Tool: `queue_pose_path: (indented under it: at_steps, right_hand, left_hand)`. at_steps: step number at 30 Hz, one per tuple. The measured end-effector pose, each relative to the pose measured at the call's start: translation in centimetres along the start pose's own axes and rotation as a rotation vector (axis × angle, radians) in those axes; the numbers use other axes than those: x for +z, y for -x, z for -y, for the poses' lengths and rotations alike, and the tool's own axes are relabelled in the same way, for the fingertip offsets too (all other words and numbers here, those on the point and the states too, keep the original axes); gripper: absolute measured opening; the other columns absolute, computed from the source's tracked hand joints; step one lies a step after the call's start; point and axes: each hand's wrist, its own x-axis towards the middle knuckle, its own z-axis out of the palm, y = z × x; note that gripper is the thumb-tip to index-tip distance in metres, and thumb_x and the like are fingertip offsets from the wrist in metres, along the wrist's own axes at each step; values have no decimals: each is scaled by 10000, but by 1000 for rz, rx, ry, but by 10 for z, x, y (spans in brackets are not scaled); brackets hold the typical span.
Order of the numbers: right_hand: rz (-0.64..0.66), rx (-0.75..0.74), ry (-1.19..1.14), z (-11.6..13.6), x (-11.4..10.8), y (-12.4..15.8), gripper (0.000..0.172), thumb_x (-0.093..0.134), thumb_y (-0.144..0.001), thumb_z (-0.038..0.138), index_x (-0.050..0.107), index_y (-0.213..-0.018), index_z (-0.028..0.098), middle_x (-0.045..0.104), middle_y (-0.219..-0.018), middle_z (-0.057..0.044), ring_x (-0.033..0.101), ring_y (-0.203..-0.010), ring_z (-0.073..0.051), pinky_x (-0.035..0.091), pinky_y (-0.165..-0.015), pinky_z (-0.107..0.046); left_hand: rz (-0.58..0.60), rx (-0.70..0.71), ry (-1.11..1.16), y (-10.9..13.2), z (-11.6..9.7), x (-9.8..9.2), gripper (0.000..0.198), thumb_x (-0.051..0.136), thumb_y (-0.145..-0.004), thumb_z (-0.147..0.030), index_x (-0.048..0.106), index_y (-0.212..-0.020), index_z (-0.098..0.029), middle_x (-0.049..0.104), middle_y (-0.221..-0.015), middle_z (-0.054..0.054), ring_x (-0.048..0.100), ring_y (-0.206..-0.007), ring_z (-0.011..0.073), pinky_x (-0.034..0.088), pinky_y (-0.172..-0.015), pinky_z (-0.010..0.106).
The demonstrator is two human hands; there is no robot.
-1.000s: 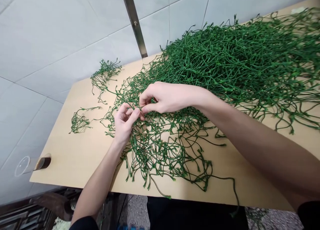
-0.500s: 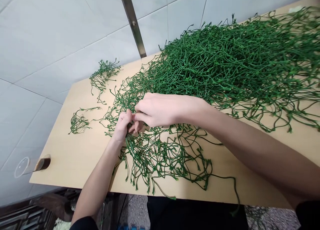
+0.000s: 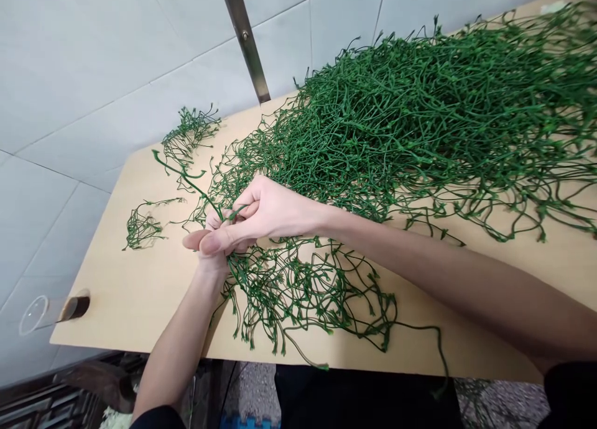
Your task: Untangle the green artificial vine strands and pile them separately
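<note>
Green plastic-looking stems with small forked tips are what both hands work on. My left hand (image 3: 213, 256) is closed around a bunch of green stems (image 3: 261, 286), whose lower ends spread over the table toward its front edge. My right hand (image 3: 268, 216) crosses over it with thumb and fingers pinched together at a single green stem (image 3: 201, 194). That stem sticks up and to the left from between the hands. The fingers of both hands overlap, so part of my left hand's grip is hidden.
A large heap of green stems (image 3: 420, 112) fills the back right of the wooden table (image 3: 107, 292). Two small clusters lie at left: one stem cluster (image 3: 189, 133) by the wall, another stem cluster (image 3: 142, 227) nearer. A clear cup (image 3: 56, 309) with dark liquid stands at the left edge.
My right hand has shifted left and turned over my left hand. A stem now rises from between the hands toward the upper left. The bunch on the table lies almost as before.
</note>
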Motion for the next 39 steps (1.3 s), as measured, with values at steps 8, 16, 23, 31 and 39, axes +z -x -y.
queue_pose_path:
  at_steps: [8,16,23,31,39]
  right_hand:
    - [-97,-103,-11,-6,11,-5,696,888,-544,481,260,-466,191,271,-419,114,213,-410,-9,71,-389,-219]
    - [-327,-165,413,15,-8,1,577,750,-685,639,402,-546,200,353,-504,61,380,-522,-85,390,-532,-247]
    - [-508,-25,1204,21,-51,4,452,474,-954,506,652,-843,106,605,-892,-126,542,-1009,-301,331,-980,-529]
    - [-128,-70,950,33,-42,10,241,575,-897,286,746,-831,129,675,-749,-54,536,-677,-141,407,-715,-327]
    - [-13,-100,851,21,-41,5,126,675,-821,227,750,-814,126,717,-765,-39,606,-686,-116,449,-680,-270]
  left_hand:
    - [-12,193,-45,7,-4,7,818,711,-430,-838,207,-383,-196,192,-310,-62,217,-276,47,198,-276,242]
    - [-58,159,64,-6,-12,-4,770,580,-663,-824,240,-389,-190,196,-301,-58,258,-298,65,254,-313,220]
    - [5,81,12,-9,-6,8,469,602,-826,-598,580,-559,-212,587,-606,21,561,-587,141,483,-573,286]
    - [-112,162,-234,-9,8,-3,368,631,-835,-562,761,-864,-219,629,-673,12,585,-695,147,488,-676,262]
    - [-67,118,-131,-10,8,2,391,734,-740,-565,753,-839,-187,507,-528,-44,328,-409,43,237,-351,174]
